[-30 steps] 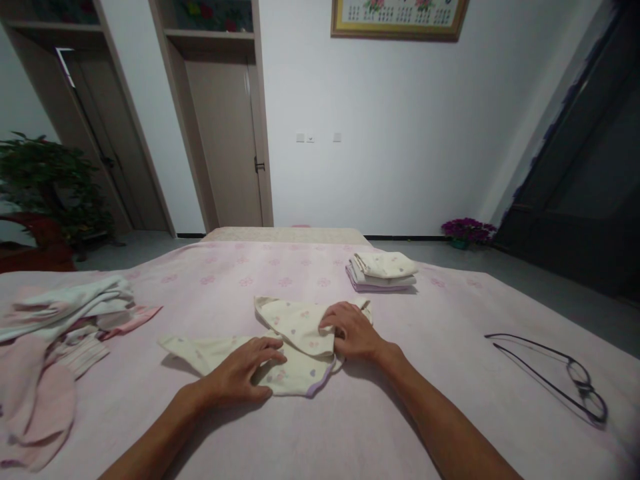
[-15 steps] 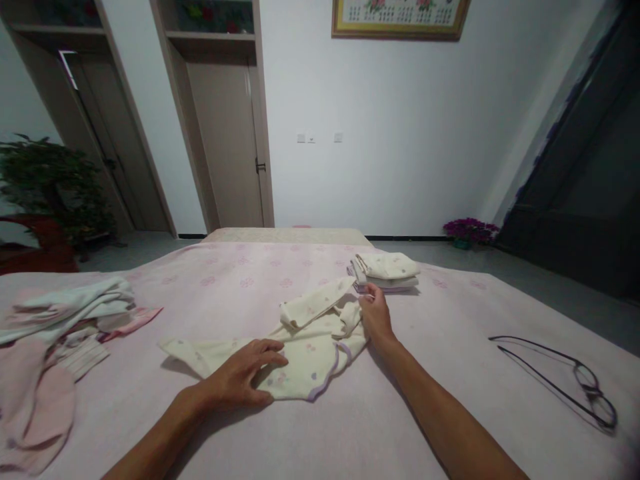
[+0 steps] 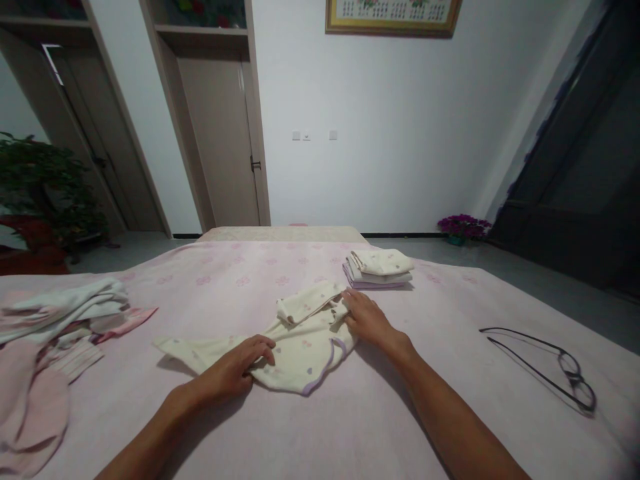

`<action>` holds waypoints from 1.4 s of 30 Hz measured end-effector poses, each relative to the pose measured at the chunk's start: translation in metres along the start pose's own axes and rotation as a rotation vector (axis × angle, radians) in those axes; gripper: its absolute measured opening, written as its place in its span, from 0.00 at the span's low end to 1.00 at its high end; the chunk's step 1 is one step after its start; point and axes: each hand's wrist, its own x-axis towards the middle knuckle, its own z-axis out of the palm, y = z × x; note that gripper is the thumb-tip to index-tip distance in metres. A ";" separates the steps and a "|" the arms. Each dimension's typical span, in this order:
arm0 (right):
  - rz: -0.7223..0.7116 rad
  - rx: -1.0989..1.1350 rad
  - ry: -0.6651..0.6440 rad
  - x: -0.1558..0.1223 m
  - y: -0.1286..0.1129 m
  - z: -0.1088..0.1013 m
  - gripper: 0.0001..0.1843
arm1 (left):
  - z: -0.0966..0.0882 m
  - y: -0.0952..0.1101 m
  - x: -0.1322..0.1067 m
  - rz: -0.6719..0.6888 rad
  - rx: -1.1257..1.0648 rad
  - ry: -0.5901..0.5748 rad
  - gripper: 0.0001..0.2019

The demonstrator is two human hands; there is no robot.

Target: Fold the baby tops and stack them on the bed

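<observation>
A cream baby top (image 3: 295, 357) with small printed motifs and purple edging lies in front of me, one sleeve folded across it and the other stretched out to the left. My left hand (image 3: 235, 367) is closed on its lower left edge, the thumb partly hidden. On the right side, my right hand (image 3: 369, 319) has its fingers closed on the top near the end of the folded sleeve; its fingertips are partly hidden by cloth. Just beyond that hand sits a stack of folded clothes (image 3: 380, 267), cream on top with white and lilac layers below.
Loose pink and pale clothes (image 3: 65, 313) are heaped at the left on the pink flowered bedspread (image 3: 280, 440). Black-framed glasses (image 3: 573, 377) lie unfolded at the right. A leafy plant (image 3: 40, 180) and purple flowers (image 3: 463, 227) stand farther off.
My right hand has moved slightly left with the folded sleeve, its fingers now lower over the cloth. My left hand's thumb has drawn in toward its fingers. The view has shifted slightly.
</observation>
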 end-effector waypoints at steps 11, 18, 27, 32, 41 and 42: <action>-0.074 0.265 -0.118 -0.002 -0.008 0.022 0.28 | -0.002 -0.008 0.001 -0.058 -0.120 0.058 0.21; -0.054 0.209 0.000 0.001 0.002 0.016 0.23 | -0.002 -0.008 0.001 -0.042 -0.162 0.067 0.19; -0.170 -0.086 -0.251 -0.007 -0.002 -0.003 0.20 | -0.001 -0.017 0.001 -0.018 -0.166 0.108 0.20; -0.131 -0.160 -0.196 -0.005 0.002 -0.014 0.08 | -0.003 -0.022 0.001 -0.126 -0.143 0.243 0.14; 0.024 0.492 0.305 0.003 -0.005 -0.043 0.10 | -0.035 -0.024 -0.008 -0.442 0.095 0.922 0.17; 0.008 0.551 0.355 0.004 -0.012 -0.050 0.10 | -0.045 -0.017 -0.009 -0.447 0.111 0.975 0.17</action>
